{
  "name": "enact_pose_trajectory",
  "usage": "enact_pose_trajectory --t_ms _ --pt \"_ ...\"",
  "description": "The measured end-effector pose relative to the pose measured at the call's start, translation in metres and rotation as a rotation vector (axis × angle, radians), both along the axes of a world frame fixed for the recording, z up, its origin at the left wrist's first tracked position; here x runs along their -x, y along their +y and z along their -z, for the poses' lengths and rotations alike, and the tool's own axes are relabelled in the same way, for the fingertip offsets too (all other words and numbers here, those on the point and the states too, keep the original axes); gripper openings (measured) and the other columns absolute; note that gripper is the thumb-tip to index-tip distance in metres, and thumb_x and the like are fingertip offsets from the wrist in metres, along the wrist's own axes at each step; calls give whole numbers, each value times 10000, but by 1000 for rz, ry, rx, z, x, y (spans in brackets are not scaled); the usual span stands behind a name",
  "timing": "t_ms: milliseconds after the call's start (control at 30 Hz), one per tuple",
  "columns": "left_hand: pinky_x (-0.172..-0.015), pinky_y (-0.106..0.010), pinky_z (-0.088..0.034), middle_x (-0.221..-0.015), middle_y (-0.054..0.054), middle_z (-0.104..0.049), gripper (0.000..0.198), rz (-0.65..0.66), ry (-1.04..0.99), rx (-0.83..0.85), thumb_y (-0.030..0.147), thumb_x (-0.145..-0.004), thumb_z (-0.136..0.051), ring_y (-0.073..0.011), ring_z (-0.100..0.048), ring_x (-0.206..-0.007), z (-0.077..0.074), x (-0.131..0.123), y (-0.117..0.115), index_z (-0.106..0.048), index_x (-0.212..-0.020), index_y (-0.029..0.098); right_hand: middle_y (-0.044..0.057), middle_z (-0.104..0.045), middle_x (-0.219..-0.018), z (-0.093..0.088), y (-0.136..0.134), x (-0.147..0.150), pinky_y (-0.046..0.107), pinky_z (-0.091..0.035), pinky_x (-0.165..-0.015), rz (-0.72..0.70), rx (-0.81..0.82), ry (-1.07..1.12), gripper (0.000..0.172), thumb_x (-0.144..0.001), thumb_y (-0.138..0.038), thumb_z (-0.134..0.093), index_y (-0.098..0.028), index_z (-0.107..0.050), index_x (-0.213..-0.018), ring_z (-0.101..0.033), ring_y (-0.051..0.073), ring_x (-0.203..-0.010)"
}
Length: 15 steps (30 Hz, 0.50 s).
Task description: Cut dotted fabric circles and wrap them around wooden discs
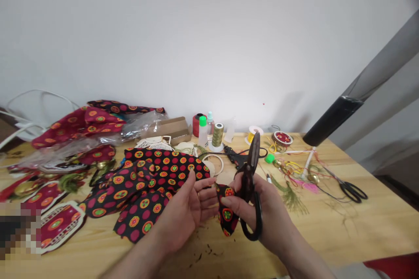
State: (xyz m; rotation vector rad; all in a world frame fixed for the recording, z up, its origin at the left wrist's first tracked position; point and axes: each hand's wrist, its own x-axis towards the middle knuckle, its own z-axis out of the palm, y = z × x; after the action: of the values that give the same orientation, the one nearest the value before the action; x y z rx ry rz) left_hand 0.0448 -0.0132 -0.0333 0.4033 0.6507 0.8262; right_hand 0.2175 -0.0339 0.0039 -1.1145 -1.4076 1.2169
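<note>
My right hand [262,209] grips large black scissors [251,174], blades pointing up and away, and its fingers also pinch a small scrap of black fabric with red and yellow dots [227,216]. My left hand [185,213] is held palm up beside it, fingers spread, fingertips touching the same scrap. Just behind my left hand lies a big sheet of the same dotted fabric [153,183] on the wooden table [360,226].
Thread spools [217,135], a small glue bottle [203,133], a cardboard box [170,130], a second pair of scissors [352,189], tassels and cords [291,178] clutter the back and right. Red patterned fabric pieces [81,124] and plastic wrap lie at the left. Thread snippets dot the front edge.
</note>
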Motion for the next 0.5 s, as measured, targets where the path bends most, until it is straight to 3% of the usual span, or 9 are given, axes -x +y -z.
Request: enact_pose_trajectory --t_ms 100,167,233,333,500 --pt "-864 -332 -465 -1043 -162 -709 638 97 -218 -29 648 -847 -408 -239 -652 -952 0 0 -10 -688 -986 91 -59 -505 -673 0 -1 11 196 -393 -523 -70 44 123 267 -726 -243 -734 -205 -472 -763 -453 82 -561" --pt "-878 -334 -470 -1020 -144 -724 620 84 -263 -56 654 -781 -526 -252 -651 -975 2 -1 -17 -703 -997 101 -60 -508 -667 3 1 15 193 -390 -509 -67 66 149 272 -727 -252 -735 -208 -470 -775 -454 81 -553" --pt "-855 -303 -487 -948 -93 -748 411 -14 -190 -79 476 -743 -698 -223 -670 -926 4 -3 -21 -721 -973 137 -58 -509 -671 7 3 16 191 -391 -514 -17 53 124 264 -726 -249 -731 -204 -475 -769 -456 81 -562" --pt "-798 -240 -506 -888 -54 -759 162 -171 0 -83 178 -740 -735 -160 -686 -835 8 -4 -21 -737 -900 150 -60 -498 -654 13 7 16 199 -395 -524 68 22 51 261 -706 -245 -732 -198 -479 -746 -453 84 -564" --pt "-750 -251 -550 -903 -58 -760 140 -281 74 -62 147 -749 -720 -167 -701 -807 4 -4 -17 -731 -889 152 -54 -493 -621 19 10 17 216 -398 -517 106 46 -20 229 -695 -263 -700 -194 -483 -720 -442 96 -555"
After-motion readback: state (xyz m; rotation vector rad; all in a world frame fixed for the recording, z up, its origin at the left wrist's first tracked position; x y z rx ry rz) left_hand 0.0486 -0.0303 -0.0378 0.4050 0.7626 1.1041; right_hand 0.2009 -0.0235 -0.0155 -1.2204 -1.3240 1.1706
